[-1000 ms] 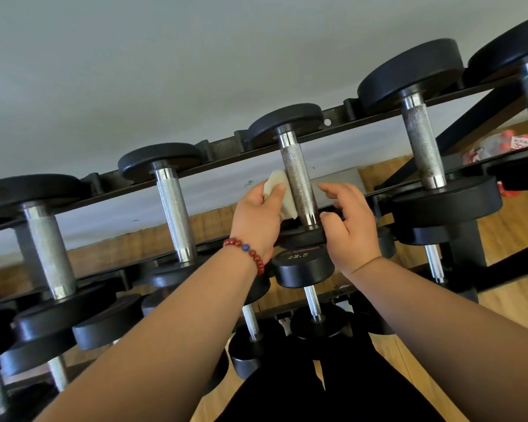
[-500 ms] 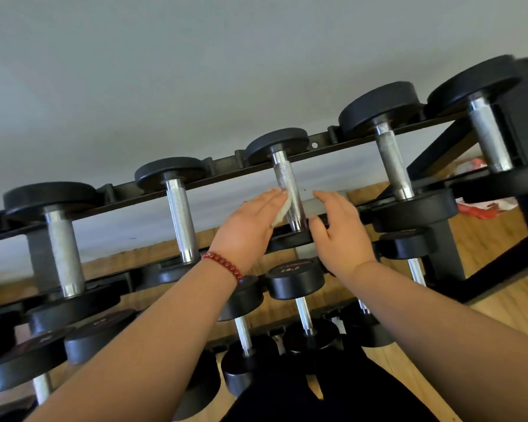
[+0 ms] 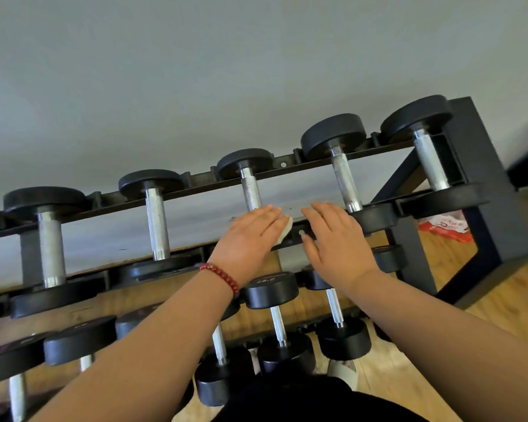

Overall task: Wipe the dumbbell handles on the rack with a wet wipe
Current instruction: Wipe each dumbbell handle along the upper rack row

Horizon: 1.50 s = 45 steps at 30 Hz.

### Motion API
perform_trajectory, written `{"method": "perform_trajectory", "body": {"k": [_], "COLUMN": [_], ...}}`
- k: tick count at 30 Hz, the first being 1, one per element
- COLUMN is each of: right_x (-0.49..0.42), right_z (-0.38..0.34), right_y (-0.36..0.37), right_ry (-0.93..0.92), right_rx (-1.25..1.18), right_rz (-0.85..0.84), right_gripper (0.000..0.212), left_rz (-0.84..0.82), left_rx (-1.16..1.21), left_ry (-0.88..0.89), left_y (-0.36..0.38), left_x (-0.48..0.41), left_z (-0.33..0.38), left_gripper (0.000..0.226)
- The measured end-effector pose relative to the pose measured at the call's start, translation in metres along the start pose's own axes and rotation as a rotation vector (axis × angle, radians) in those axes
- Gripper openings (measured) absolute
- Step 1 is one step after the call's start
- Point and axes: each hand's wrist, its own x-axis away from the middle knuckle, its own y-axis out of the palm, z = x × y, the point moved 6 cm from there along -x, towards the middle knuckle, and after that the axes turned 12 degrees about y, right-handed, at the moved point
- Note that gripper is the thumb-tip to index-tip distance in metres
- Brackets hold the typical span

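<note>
Both hands have dropped from the middle dumbbell handle [image 3: 250, 190] to its lower end. The left hand [image 3: 250, 239] now lies with flat, nearly straight fingers over the wet wipe [image 3: 286, 227], which peeks out at its fingertips beside the rack's front rail [image 3: 296, 236]. The right hand [image 3: 337, 242] hovers spread and empty. That handle looks finished — the neighbouring handle [image 3: 345, 181] on the right is probably next.

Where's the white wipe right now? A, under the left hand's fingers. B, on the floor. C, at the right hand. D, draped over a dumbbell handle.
A: the wipe peeks out from under the fingers of the left hand, the one with the red bead bracelet; none shows at the right hand.
</note>
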Motion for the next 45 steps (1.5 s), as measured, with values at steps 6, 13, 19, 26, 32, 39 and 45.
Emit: {"method": "perform_trajectory", "body": {"k": [6, 13, 19, 26, 32, 39, 45], "right_x": [0.002, 0.002, -0.012, -0.037, -0.051, -0.063, -0.072], "right_z": [0.034, 0.07, 0.088, 0.089, 0.094, 0.099, 0.105], "right_y": [-0.018, -0.036, -0.04, -0.032, -0.025, -0.02, -0.013], "right_ry": [-0.053, -0.128, -0.114, -0.042, 0.047, 0.162, 0.254], "right_rx": [-0.011, -0.013, -0.03, -0.03, -0.027, -0.106, -0.177], "right_rz": [-0.018, 0.016, -0.022, -0.007, 0.002, -0.034, -0.146], "right_gripper": [0.046, 0.044, 0.044, 0.043, 0.043, 0.049, 0.062], "left_rz": [-0.025, 0.021, 0.042, 0.045, 0.066, 0.113, 0.355], "left_rx": [-0.062, -0.024, -0.027, 0.005, 0.04, 0.249, 0.618], "left_ry": [-0.118, -0.196, -0.229, -0.215, -0.173, -0.263, -0.492], "left_y": [-0.001, -0.003, -0.007, -0.005, -0.003, 0.001, 0.017], "left_x": [-0.024, -0.051, -0.069, -0.081, -0.094, -0.109, -0.124], "left_z": [0.033, 0.065, 0.073, 0.051, 0.028, 0.01, 0.002], "left_gripper": [0.067, 0.065, 0.064, 0.066, 0.067, 0.062, 0.039]}}
